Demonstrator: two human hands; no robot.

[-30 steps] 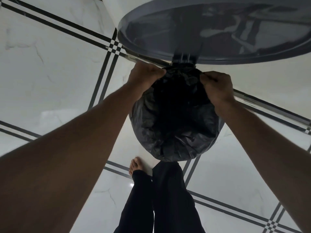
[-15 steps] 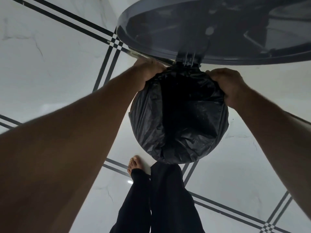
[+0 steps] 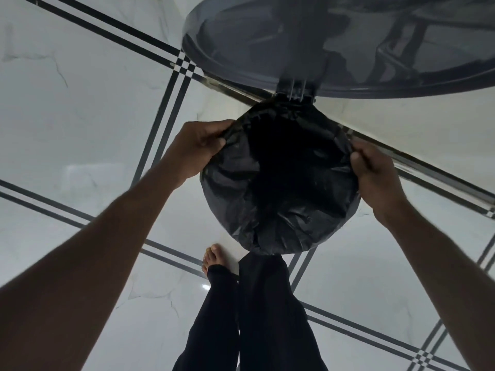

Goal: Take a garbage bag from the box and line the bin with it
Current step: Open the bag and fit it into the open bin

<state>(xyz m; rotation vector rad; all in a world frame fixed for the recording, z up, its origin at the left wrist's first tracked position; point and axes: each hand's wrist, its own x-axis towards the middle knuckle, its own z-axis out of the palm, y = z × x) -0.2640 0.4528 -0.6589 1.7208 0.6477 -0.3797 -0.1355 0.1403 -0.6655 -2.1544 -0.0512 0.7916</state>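
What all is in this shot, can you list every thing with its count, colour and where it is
Garbage bag: one, black, over the bin's mouth, centre.
Bin lid: one, dark grey, standing open, top right.
Floor: white marble tiles with black stripes, all around.
Left hand: one, pinching the bag's left edge.
Right hand: one, pinching the bag's right edge.
Legs: two, black trousers, bottom centre.
Foot: one, bare, below the bin.

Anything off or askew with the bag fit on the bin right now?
Nothing stands out. The black garbage bag covers the bin mouth all round, its edge pinched by the left hand and right hand at opposite sides. The lid stands open behind. No tear or spill visible.
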